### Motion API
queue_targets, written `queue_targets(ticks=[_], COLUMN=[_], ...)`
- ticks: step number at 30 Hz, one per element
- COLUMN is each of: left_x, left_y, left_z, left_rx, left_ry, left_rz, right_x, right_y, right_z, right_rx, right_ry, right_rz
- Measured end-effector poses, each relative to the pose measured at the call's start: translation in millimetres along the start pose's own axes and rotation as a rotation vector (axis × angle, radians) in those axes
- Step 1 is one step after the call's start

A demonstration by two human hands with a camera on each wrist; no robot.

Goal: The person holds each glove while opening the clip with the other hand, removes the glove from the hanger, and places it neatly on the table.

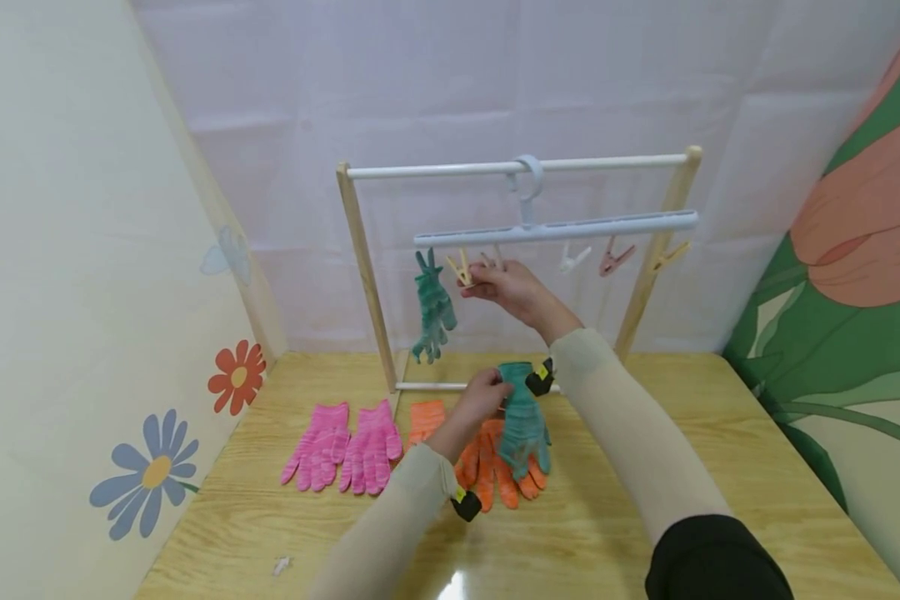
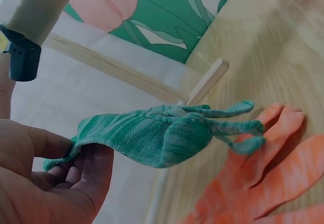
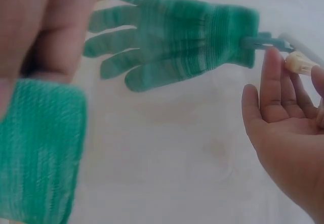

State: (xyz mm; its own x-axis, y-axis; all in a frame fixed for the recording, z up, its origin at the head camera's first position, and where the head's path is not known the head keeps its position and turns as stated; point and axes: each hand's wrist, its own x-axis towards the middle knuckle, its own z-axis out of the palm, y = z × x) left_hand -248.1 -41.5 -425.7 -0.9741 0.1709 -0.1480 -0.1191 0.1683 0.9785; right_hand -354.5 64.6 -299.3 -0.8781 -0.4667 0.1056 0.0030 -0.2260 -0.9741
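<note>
My left hand (image 1: pixel 480 396) pinches the cuff of a green knit glove (image 1: pixel 523 421), whose fingers dangle over the orange gloves (image 1: pixel 487 467). In the left wrist view this glove (image 2: pixel 147 138) stretches away from the thumb and fingers. Higher up, my right hand (image 1: pixel 517 292) holds a yellow clothespin (image 1: pixel 461 270) under the white hanger (image 1: pixel 600 227). The right wrist view shows the clothespin (image 3: pixel 299 63) between thumb and fingers. Beside it another green glove (image 1: pixel 432 308) hangs by its cuff from a green clothespin (image 1: pixel 424 258).
The hanger hooks over the white bar (image 1: pixel 435 170) of a wooden-legged rack (image 1: pixel 366 275). More clothespins, one white (image 1: pixel 573 258), one pink (image 1: pixel 615 257) and one yellow (image 1: pixel 671 256), hang to the right. Two pink gloves (image 1: pixel 371 446) lie on the wooden table (image 1: pixel 607 533).
</note>
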Motion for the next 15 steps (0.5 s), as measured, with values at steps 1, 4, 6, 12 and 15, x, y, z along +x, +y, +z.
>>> queue_targets(ticks=[1,4,6,12,15], left_x=[0.7,3.4,4.6,6.3,7.6], left_y=[-1.6,-7.4,-9.7,-9.5,-13.7], left_z=[2.2,8.3,10.7,16.4,19.1], left_rx=[-0.024,-0.090,-0.133,-0.292,-0.271], left_ry=[-0.003,-0.007,-0.009,-0.066,-0.084], left_rz=[-0.008,-0.027,-0.040,-0.053,-0.056], right_x=[0,0,0,1,2], right_y=[0,0,0,0,1], right_z=[-0.1,-0.7,-0.9,-1.5,-1.9], right_rx=[0.005,0.011,0.010,-0.006,-0.008], right_ry=[0.002,0.008,0.009,0.003,0.003], right_rz=[-0.001,-0.004,-0.005,-0.008,-0.009])
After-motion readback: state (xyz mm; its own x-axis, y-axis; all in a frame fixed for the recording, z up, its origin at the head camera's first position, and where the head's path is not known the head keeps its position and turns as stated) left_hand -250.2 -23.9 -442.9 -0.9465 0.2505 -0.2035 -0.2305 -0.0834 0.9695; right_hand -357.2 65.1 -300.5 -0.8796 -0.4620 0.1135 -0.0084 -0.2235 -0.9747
